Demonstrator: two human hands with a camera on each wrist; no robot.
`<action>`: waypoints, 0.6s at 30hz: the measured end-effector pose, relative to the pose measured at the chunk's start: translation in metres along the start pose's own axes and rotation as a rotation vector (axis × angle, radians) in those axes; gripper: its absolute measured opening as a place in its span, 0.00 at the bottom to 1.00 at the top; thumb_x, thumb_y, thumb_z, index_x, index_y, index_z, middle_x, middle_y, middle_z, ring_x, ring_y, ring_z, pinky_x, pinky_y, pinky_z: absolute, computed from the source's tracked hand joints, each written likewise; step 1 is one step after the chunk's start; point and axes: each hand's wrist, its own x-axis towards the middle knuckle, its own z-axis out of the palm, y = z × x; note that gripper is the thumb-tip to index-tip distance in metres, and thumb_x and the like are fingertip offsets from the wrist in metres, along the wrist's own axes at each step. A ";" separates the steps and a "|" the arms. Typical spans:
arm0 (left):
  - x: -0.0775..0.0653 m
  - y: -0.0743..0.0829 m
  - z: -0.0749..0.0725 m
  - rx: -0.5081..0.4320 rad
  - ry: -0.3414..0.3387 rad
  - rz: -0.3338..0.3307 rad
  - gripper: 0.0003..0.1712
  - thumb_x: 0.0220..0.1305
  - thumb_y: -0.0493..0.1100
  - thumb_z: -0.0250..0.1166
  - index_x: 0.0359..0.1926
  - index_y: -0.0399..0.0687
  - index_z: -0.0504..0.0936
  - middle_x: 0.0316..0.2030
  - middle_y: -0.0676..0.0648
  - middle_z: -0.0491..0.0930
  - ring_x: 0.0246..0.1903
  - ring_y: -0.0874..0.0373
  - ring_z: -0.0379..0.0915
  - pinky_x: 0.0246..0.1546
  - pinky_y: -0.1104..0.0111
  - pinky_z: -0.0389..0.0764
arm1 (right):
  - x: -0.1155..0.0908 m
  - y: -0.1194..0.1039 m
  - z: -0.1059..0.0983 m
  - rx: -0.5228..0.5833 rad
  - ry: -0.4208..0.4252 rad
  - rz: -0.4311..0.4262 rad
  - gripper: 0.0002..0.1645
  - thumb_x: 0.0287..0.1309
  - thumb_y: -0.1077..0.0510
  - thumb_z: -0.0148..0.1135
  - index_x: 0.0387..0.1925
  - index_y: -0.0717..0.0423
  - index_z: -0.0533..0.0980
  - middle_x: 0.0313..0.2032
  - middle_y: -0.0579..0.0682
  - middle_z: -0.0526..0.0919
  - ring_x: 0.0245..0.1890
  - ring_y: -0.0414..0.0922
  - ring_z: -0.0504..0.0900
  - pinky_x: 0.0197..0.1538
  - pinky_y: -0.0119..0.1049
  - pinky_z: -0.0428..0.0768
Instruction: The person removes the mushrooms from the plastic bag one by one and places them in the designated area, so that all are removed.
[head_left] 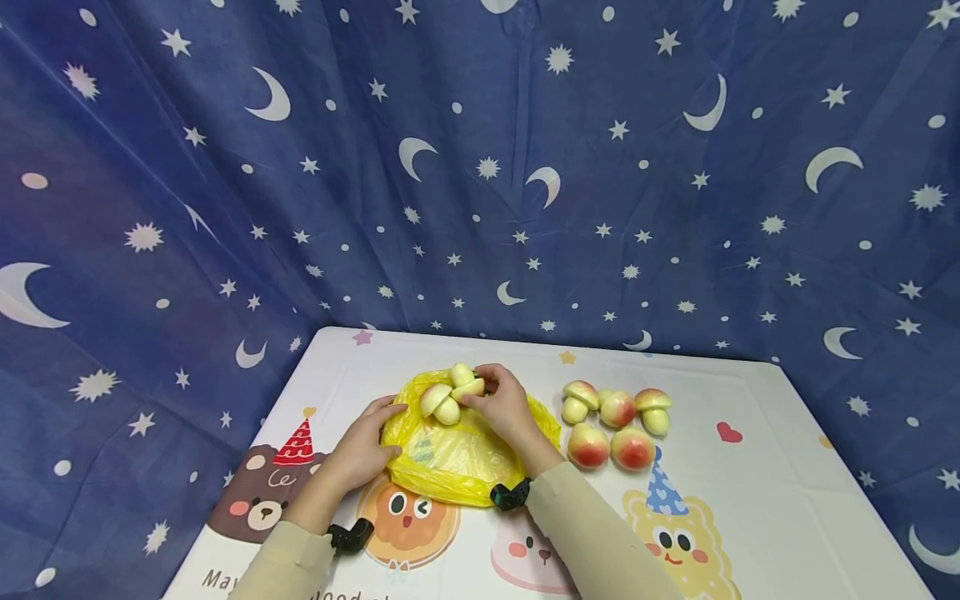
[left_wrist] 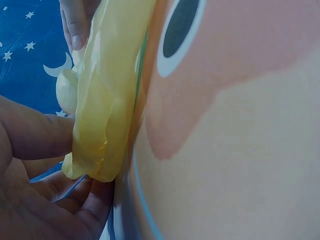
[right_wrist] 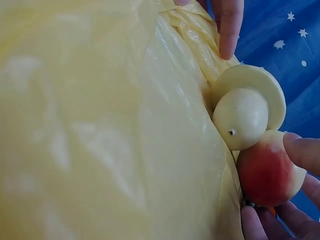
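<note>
A yellow plastic bag (head_left: 465,454) lies spread on the table with its rim turned up. My left hand (head_left: 365,446) holds the bag's left edge, thumb on one side and fingers beneath in the left wrist view. At the bag's far side my right hand (head_left: 506,408) grips a toy mushroom (head_left: 467,383) with a red-tinged cap (right_wrist: 267,170). Touching it is another toy mushroom (head_left: 441,404), pale, its rounded stem (right_wrist: 240,117) facing the camera in the right wrist view. That mushroom rests against the bag. Part of the gripped mushroom is hidden behind my fingers.
Right of the bag stand a toy mushroom (head_left: 580,402), another toy mushroom (head_left: 654,411), and red-and-yellow round peach-like pieces (head_left: 632,448). A white cartoon-printed cloth (head_left: 750,500) covers the table. Behind hangs a blue curtain (head_left: 480,208) with moons and stars.
</note>
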 end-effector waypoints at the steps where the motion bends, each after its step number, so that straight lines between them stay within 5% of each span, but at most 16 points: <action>1: 0.000 0.000 0.000 0.000 0.000 0.002 0.40 0.65 0.30 0.68 0.78 0.43 0.72 0.84 0.42 0.57 0.82 0.35 0.57 0.81 0.41 0.63 | 0.000 0.000 0.000 -0.003 0.001 -0.001 0.31 0.59 0.58 0.80 0.63 0.49 0.79 0.59 0.51 0.84 0.60 0.49 0.84 0.62 0.44 0.88; 18: 0.000 0.000 -0.001 -0.001 0.004 0.010 0.40 0.64 0.30 0.68 0.78 0.43 0.72 0.84 0.42 0.58 0.82 0.35 0.58 0.81 0.41 0.63 | -0.002 -0.003 0.008 -0.040 0.014 -0.030 0.27 0.63 0.60 0.77 0.62 0.48 0.80 0.55 0.52 0.85 0.52 0.49 0.82 0.57 0.41 0.87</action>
